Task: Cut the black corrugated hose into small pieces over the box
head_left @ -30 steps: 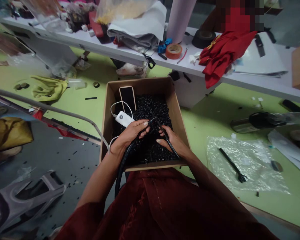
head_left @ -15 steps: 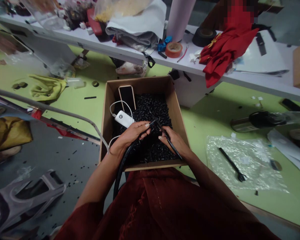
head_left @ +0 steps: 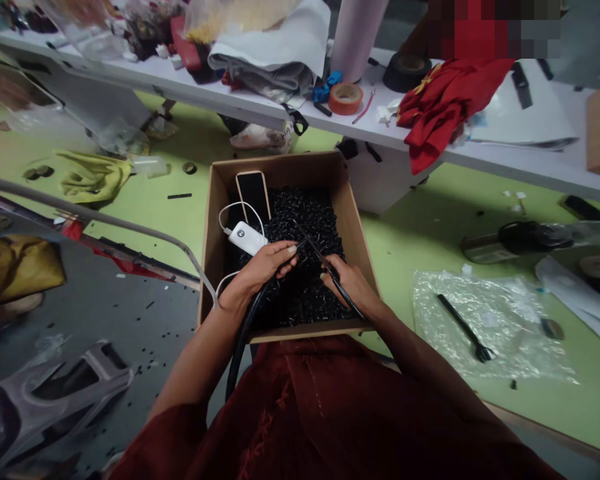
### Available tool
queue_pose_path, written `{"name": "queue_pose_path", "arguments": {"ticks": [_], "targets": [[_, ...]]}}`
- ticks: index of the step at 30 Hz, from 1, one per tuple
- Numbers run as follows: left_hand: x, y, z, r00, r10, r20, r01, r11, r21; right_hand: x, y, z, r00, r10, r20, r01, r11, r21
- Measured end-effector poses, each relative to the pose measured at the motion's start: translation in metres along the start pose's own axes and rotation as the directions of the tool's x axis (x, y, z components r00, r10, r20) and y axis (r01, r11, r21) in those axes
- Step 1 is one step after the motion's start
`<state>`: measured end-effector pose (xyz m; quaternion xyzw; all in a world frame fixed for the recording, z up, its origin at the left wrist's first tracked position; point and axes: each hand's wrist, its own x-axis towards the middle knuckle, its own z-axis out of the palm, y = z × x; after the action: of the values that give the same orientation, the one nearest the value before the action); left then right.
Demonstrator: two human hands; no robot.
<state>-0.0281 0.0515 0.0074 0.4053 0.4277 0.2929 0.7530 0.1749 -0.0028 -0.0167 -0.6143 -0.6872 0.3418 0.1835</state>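
My left hand (head_left: 271, 261) pinches the end of a long black tube (head_left: 244, 327), which runs back under my wrist towards my lap. My right hand (head_left: 353, 283) is closed round a pair of scissors (head_left: 321, 256) with dark blades and black handles. Its blades point up and left, close to the tube end at my left fingertips. Whether they touch the tube cannot be made out. Both hands are over an open cardboard box (head_left: 363, 257), which holds a heap of small black pieces (head_left: 307, 207).
Inside the box lie a phone (head_left: 254, 197) and a white power bank (head_left: 247, 237) with a cable. A bubble-wrap bag (head_left: 520, 313) with a black fork-ended strip (head_left: 464, 328) is on the right. A white shelf (head_left: 380, 130) with tape rolls and cloth crosses the back.
Less of the tube shows beyond my left fingertips, and the scissor blades have shifted slightly at its end. Both hands stay in nearly the same place.
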Motion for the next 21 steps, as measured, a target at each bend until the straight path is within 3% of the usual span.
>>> {"name": "queue_pose_path", "arguments": {"ticks": [14,17,21], "targets": [[0.0054,-0.0027,-0.0023,0.987,-0.009,-0.161,0.021,0.997,0.071,0.0016,0.0033,0.0045,0.999,0.018,-0.028,-0.021,0.995,-0.098],[0.0026,0.0002,-0.0031,0.996,-0.017,-0.092,0.018,1.000,0.007,0.0020,0.0024,0.0037,0.999,0.038,-0.037,-0.041,0.997,-0.058],[-0.0010,0.0020,-0.0062,1.000,-0.008,0.018,0.010,0.990,-0.138,0.0018,0.0028,0.0001,0.996,0.089,-0.024,-0.085,0.987,0.133]]}}
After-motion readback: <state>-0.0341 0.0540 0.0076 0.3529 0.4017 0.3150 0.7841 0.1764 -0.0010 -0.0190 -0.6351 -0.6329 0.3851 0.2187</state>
